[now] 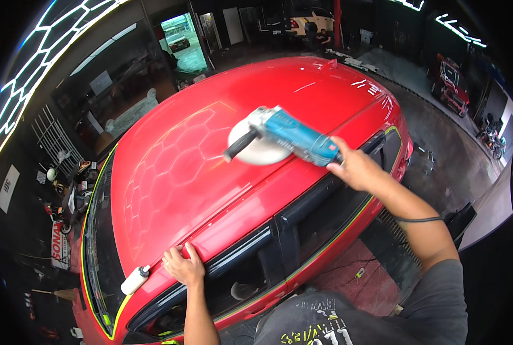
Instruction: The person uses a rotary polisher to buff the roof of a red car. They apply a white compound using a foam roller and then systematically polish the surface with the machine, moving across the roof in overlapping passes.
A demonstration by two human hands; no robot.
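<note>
Right-hand grip point(357, 168) is wrapped round the blue polisher point(299, 138) (underside hidden), its white pad point(268, 153) blurred and partly covered.

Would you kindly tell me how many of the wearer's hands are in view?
2: the left hand on the car near the bottle, the right hand gripping the polisher.

Honeycomb lights point(41, 43) glow at left; a dark car point(177, 42) shows through a far doorway point(192, 60). A broom point(66, 294) sits near left, a red vehicle point(453, 86) and motorcycle point(492, 142) far right.
</note>
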